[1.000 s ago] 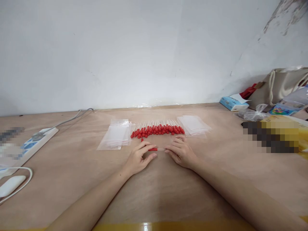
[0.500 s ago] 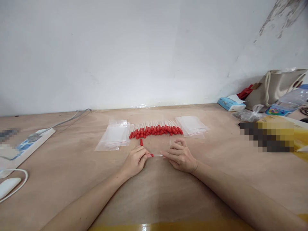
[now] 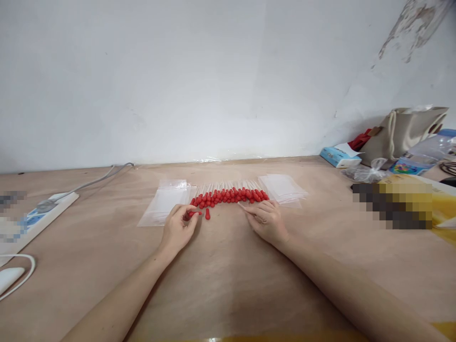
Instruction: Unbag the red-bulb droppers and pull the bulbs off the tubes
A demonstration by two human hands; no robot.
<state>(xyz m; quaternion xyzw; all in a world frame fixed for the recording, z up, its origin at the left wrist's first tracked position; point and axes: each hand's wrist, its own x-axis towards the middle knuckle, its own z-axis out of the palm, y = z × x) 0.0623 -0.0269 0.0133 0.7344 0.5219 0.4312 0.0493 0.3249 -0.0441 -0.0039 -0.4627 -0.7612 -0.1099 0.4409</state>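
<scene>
My left hand [image 3: 180,225] has its thumb and fingers closed around a red rubber dropper bulb [image 3: 194,213], partly hidden by the fingers. Just right of it, a loose red bulb [image 3: 207,214] lies on the table. My right hand [image 3: 266,221] pinches a thin clear tube [image 3: 242,205]; its other end is hidden by the fingers. Beyond both hands lies a row of droppers [image 3: 228,194], red bulbs toward me and slim clear tubes pointing to the wall. My right fingers are close to the right end of that row.
Clear zip bags lie in a stack left [image 3: 164,204] and another stack right [image 3: 283,189] of the row. A power strip [image 3: 53,213] is at the left. A tissue box [image 3: 340,156], a cloth bag [image 3: 409,133] and yellow packaging [image 3: 409,190] stand at the right.
My hands have drawn apart from the dropper they both held. The left moved left and holds a red bulb; the right moved forward toward the row.
</scene>
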